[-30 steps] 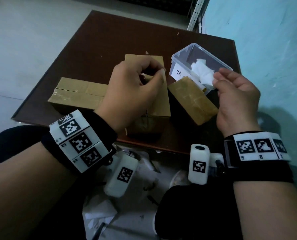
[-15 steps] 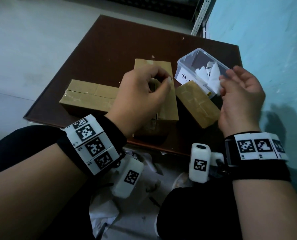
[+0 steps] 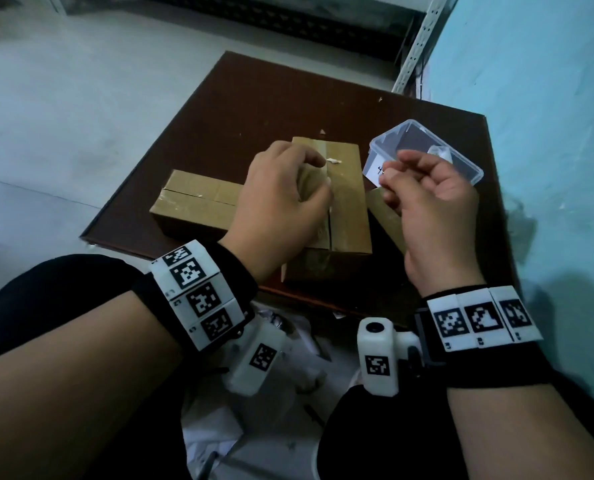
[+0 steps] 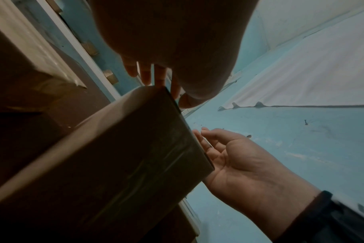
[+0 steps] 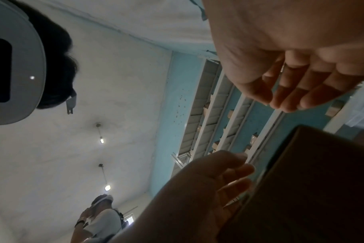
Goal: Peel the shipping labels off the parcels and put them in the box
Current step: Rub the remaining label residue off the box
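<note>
Three taped cardboard parcels lie on the dark brown table [image 3: 254,109]: a left one [image 3: 195,206], a middle one [image 3: 345,202] and a right one [image 3: 382,209], mostly hidden. My left hand [image 3: 323,174] rests on the middle parcel, its index fingertip touching a small white label scrap [image 3: 333,161] stuck on top. In front of the clear plastic box [image 3: 475,173], my right hand [image 3: 392,181] hovers with loosely curled fingers and holds nothing. Crumpled white labels [image 3: 441,152] lie inside the box. The right wrist view shows that hand [image 5: 291,95] empty above a parcel [image 5: 312,189].
A turquoise wall [image 3: 548,133] runs close along the table's right side, with a metal shelf upright [image 3: 416,46] behind. White paper scraps [image 3: 219,427] litter the floor between my knees. Another person [image 5: 100,218] stands further off in the right wrist view.
My right hand let go of the white label over the plastic box and drew back towards the middle parcel, now empty. My left hand settled lower onto that parcel.
</note>
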### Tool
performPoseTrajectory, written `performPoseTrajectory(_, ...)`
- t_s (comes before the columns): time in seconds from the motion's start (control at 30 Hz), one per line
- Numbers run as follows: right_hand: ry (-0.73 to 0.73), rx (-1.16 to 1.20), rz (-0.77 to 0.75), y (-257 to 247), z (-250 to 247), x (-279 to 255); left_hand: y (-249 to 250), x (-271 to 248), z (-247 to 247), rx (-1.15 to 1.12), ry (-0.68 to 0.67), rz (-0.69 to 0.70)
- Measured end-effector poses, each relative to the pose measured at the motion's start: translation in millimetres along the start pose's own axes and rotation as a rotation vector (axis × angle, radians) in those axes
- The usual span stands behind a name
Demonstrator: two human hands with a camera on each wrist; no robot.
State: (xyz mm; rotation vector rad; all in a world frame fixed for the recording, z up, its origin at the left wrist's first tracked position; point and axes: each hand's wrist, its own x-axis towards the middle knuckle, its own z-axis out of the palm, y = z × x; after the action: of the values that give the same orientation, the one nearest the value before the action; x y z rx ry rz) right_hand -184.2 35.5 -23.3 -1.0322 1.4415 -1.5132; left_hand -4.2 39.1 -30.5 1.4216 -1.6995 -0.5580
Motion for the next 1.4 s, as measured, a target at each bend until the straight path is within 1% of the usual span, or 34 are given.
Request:
performPoseTrajectory(0.13,-0.037,-0.134,0.016,-2.9,6.9,-7.1,-5.6,-0.8,-12.2,0.01,-0.018,-0.023)
performPoseTrajectory(0.27,-0.082,-0.232,0.06,-11.0,15.4,-13.0,-6.2,3.6,-22.1,0.011,0.023,-0.073)
performPoseTrajectory(0.43,-0.097,-0.305,0.033,-21.2,27.3,-19.0,8.5,4.0,-27.3,-0.051,-0.04,-0.163)
performPoseTrajectory(0.6,-0.102,-0.376,0.056,-28.3,33.1,-27.7,20.6,3.6,-27.5,-0.042,-0.062,-0.236)
performPoseTrajectory(0.7,-0.093,-0.409,0.043,-28.5,32.6,-28.9,21.1,4.9,-27.4,0.04,-0.089,-0.251)
performPoseTrajectory(0.8,-0.046,-0.446,0.045,-26.2,29.4,-26.8,19.6,3.9,-27.4,0.142,-0.121,-0.282)
performPoseTrajectory(0.87,-0.059,-0.436,0.129,-26.0,28.0,-25.5,19.6,3.5,-27.1,0.236,-0.187,-0.313)
performPoseTrajectory(0.93,-0.107,-0.414,0.257,-25.5,29.9,-26.3,17.4,4.2,-22.4,0.319,-0.304,-0.363)
performPoseTrajectory(1.0,-0.142,-0.348,0.347,-21.9,35.8,-27.0,15.8,3.2,-15.2,0.308,-0.396,-0.383)
performPoseTrajectory(1.07,-0.161,-0.279,0.399,-21.3,42.2,-32.0,16.1,1.2,-10.3,0.267,-0.413,-0.37)
performPoseTrajectory(1.13,-0.161,-0.236,0.431,-20.7,44.4,-34.2,16.3,1.5,-9.6,0.233,-0.384,-0.342)
performPoseTrajectory(1.17,-0.159,-0.218,0.42,-22.7,45.0,-35.5,17.5,1.7,-11.3,0.222,-0.366,-0.331)
performPoseTrajectory(1.23,-0.14,-0.183,0.36,-21.8,41.7,-33.4,20.4,2.7,-15.8,0.202,-0.309,-0.293)
performPoseTrajectory(1.33,-0.089,-0.15,0.255,-24.5,37.4,-33.1,23.5,2.8,-21.9,0.131,-0.219,-0.193)
performPoseTrajectory(1.4,-0.081,-0.147,0.2,-28.1,36.0,-36.6,24.9,1.1,-23.5,0.034,-0.209,-0.152)
